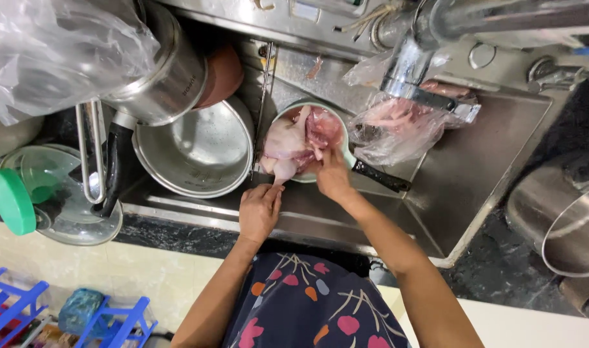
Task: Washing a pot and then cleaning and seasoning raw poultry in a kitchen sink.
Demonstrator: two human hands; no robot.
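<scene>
pale raw chicken pieces in round green-rimmed bowl, steel sink | right hand nearer, grip pinching meat at 11 o'clock | left hand curled, its grip pinching a piece's lower end at 1 o'clock

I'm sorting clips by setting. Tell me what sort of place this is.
Most likely a home kitchen, at the sink. A steel sink lies under a metal tap, the right hand handles raw chicken in a bowl, and washed steel pots are stacked beside it.

Clear plastic bag with pink meat in sink, under tap; crumpled clear bag top left
</scene>
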